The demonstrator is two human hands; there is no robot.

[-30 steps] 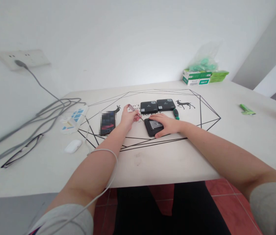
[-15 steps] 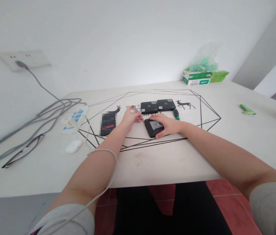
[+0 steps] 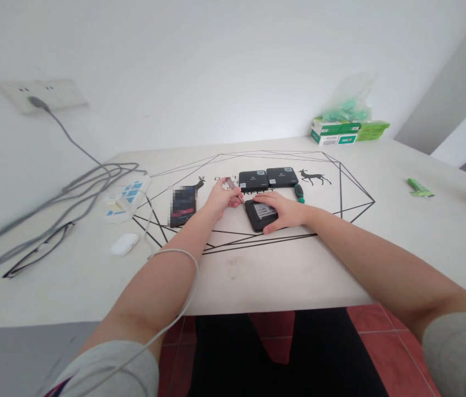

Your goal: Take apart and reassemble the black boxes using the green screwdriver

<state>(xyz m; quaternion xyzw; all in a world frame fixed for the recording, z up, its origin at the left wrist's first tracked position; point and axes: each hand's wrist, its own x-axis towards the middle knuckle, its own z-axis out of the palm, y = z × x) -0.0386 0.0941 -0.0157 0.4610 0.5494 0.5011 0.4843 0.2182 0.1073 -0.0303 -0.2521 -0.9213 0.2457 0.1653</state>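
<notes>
My left hand [image 3: 218,199] is closed round a small screwdriver with a clear handle [image 3: 233,188]; its tip points down at the near-left corner of a black box-shaped device [image 3: 258,215] lying label-up on the table. My right hand [image 3: 283,210] rests on that device, fingers curled over its right side and holding it in place. Two more black devices [image 3: 268,178] lie side by side just behind it. A green-handled screwdriver [image 3: 298,192] lies by my right hand.
A phone [image 3: 182,205] lies left of my left hand. Further left are a power strip [image 3: 127,197], grey cables [image 3: 54,201], glasses [image 3: 38,252] and a white earbud case [image 3: 124,243]. Green boxes [image 3: 346,132] stand at the back right, a green object [image 3: 418,187] at the far right.
My left hand has shifted slightly right and brought the screwdriver tip closer to the device. My right hand has stayed on the device.
</notes>
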